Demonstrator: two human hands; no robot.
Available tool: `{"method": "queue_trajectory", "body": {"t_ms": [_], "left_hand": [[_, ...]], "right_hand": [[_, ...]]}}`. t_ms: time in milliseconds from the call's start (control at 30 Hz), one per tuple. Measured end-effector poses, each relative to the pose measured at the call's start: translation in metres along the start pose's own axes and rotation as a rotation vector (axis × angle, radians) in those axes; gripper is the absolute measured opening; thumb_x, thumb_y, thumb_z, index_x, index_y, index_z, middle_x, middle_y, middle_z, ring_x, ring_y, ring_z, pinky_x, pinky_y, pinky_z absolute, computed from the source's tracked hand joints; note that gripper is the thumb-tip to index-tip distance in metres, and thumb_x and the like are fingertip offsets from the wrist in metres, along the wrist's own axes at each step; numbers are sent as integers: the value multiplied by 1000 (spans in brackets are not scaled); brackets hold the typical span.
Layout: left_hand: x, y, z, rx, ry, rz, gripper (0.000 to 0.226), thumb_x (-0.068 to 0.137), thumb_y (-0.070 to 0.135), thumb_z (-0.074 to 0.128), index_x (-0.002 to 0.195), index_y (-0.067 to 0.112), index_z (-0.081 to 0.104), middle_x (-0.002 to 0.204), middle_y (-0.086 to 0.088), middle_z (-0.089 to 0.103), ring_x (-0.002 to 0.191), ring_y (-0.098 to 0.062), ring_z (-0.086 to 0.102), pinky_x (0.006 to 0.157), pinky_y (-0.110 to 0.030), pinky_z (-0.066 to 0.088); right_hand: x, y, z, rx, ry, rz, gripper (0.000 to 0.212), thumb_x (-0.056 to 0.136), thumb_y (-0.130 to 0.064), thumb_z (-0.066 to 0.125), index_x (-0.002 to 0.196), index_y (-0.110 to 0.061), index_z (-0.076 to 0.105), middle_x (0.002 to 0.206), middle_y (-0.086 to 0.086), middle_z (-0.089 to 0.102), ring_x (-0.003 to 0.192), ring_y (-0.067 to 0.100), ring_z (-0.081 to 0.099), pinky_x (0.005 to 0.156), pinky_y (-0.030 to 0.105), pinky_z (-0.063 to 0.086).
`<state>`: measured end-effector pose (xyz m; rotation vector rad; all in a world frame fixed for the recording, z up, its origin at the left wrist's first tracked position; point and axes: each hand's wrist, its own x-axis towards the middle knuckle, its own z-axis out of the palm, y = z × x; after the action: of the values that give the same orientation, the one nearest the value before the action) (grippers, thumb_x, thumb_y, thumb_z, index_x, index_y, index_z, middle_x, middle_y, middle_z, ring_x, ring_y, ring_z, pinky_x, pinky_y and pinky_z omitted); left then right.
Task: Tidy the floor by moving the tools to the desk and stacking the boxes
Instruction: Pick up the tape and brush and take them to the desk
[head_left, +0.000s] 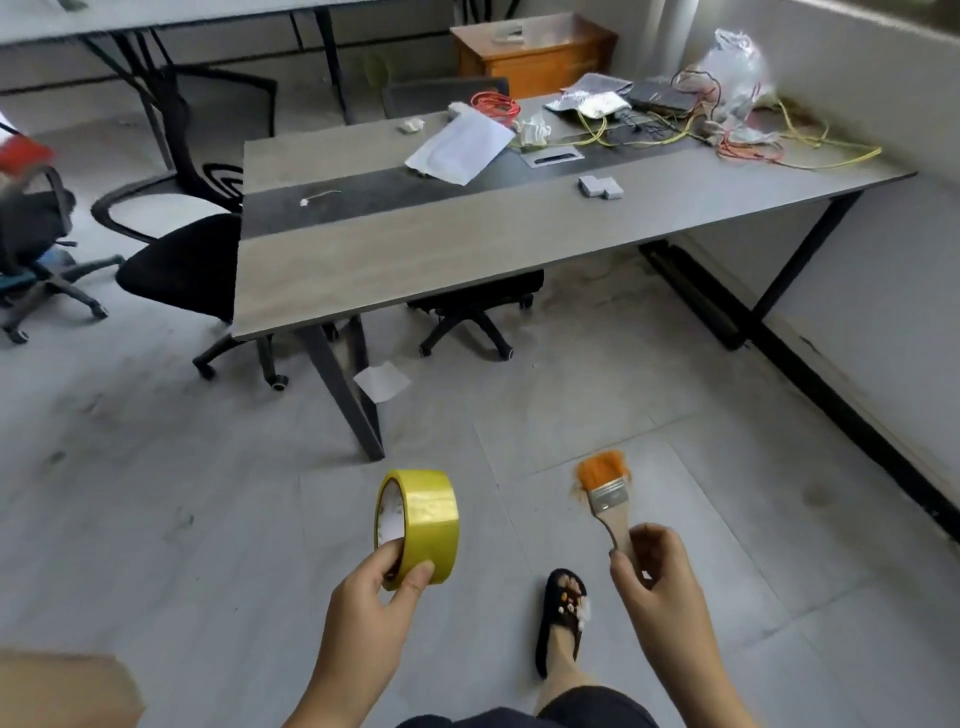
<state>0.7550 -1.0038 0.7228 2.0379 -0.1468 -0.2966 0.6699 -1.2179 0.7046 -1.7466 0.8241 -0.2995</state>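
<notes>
Both hands are raised in front of the body above the grey floor (156, 519), forearms reaching up from the bottom edge of the view. The left hand (371, 592) curls around the lower rim of a roll of yellow tape (418, 525), thumb on the outer band and fingers hooked into the core, so the roll stands on edge with its hole facing left. The right hand (657, 571) pinches the end of the wooden handle of a paintbrush (608, 499) between thumb and fingers, and the brush tilts up and to the left, its orange bristles splayed above a metal ferrule. Both tools are in the air, well short of the worktop (467, 244). The worktop's near edge and near left corner are bare wood-grain; its far right corner is crowded with cables (753, 140) and a plastic bag (737, 67). A white envelope (460, 145) lies near the middle of the far side. Open floor lies between the person's sandalled foot (563, 613) and the worktop's slanted leg (348, 395), with a scrap of paper (382, 382) beside that leg.
</notes>
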Motion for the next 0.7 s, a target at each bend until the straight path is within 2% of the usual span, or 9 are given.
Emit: {"method": "queue_trajectory", "body": {"t_ms": [100, 200, 300, 367, 433, 467, 567, 700], "left_hand": [[62, 27, 32, -39, 36, -20, 33, 85, 9, 65, 78, 41, 58, 72, 34, 62, 79, 12, 56, 66, -2, 40], [117, 59, 55, -45, 75, -25, 39, 83, 12, 68, 75, 50, 61, 74, 39, 61, 81, 16, 55, 67, 0, 39], [165, 73, 71, -34, 94, -47, 34, 84, 11, 66, 82, 44, 59, 80, 36, 62, 81, 13, 56, 66, -1, 40], [195, 76, 75, -23, 112, -67, 30, 84, 11, 66, 83, 41, 60, 81, 26, 65, 82, 8, 57, 65, -3, 41], [229, 77, 76, -12, 137, -87, 24, 85, 10, 66, 84, 33, 63, 73, 9, 67, 77, 6, 58, 62, -5, 41], [247, 76, 75, -8, 150, -92, 19, 85, 8, 65, 85, 28, 64, 69, 7, 65, 74, 7, 57, 61, -4, 40], [309, 76, 70, 0, 148, -94, 12, 86, 8, 64, 89, 19, 64, 72, 11, 61, 71, 13, 55, 61, -2, 39], [408, 79, 47, 21, 106, -51, 22, 86, 10, 64, 82, 32, 62, 76, 12, 67, 74, 9, 58, 62, -4, 39]], "right_hand": [[85, -20, -11, -40, -46, -32, 25, 87, -3, 60, 87, -25, 49, 83, -6, 59, 78, 5, 57, 63, 10, 42], [163, -44, -20, -91, -82, -68, 21, 87, -4, 61, 87, -22, 51, 82, -3, 60, 77, 7, 56, 63, 10, 41], [227, -59, -13, -120, -144, -80, 25, 87, -2, 61, 84, -24, 49, 81, -4, 59, 75, 7, 56, 63, 7, 41], [265, -70, -2, -137, -163, -90, 26, 87, -2, 61, 83, -25, 48, 80, -5, 58, 74, 7, 55, 61, 7, 40], [300, -81, 14, -145, -198, -82, 23, 88, -5, 60, 84, -25, 48, 80, -7, 58, 75, 5, 55, 61, 7, 40], [318, -85, 24, -143, -211, -85, 22, 88, -7, 60, 85, -25, 48, 81, -7, 58, 76, 5, 55, 60, 7, 40], [369, -98, 58, -153, -218, -92, 21, 89, -11, 59, 86, -27, 47, 83, -7, 59, 78, 5, 55, 60, 8, 40], [436, -128, 106, -136, -177, -91, 18, 90, -13, 58, 89, -26, 47, 85, -7, 59, 79, 4, 55, 60, 8, 40]]}}
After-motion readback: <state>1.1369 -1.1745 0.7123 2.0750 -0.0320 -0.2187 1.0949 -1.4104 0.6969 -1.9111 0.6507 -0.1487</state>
